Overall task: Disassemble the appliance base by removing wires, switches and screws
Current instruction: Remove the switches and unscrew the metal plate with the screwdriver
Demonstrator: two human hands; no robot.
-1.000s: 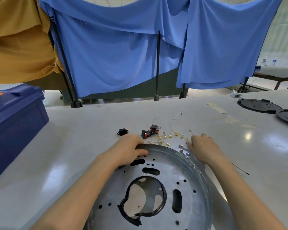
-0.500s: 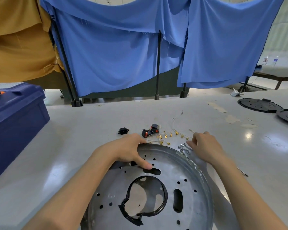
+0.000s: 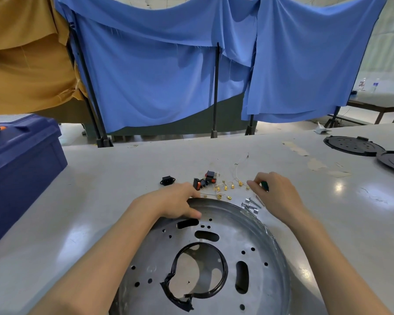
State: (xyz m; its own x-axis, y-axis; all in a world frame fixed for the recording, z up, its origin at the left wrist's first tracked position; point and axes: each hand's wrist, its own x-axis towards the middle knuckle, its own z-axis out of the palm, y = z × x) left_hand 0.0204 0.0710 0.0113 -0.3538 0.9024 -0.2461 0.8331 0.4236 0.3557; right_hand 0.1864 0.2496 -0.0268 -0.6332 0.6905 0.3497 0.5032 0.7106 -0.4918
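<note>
1 obj. (image 3: pixel 264 185) half-hidden in R grip (image 3: pixel 279 197)

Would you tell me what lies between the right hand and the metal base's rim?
A few loose silver screws on the table, in the head view.

- The base (image 3: pixel 255 237) lies on the table (image 3: pixel 123 169), nearest.
- The switches (image 3: pixel 205 180) and wires (image 3: pixel 225 186) lie just behind its far rim, the socket (image 3: pixel 167 180) left of them.
- The screws (image 3: pixel 251 205) lie just beside the rim, rightward.
- The bin (image 3: pixel 21 160) stands far left, two lids (image 3: pixel 350 146) far right.
</note>
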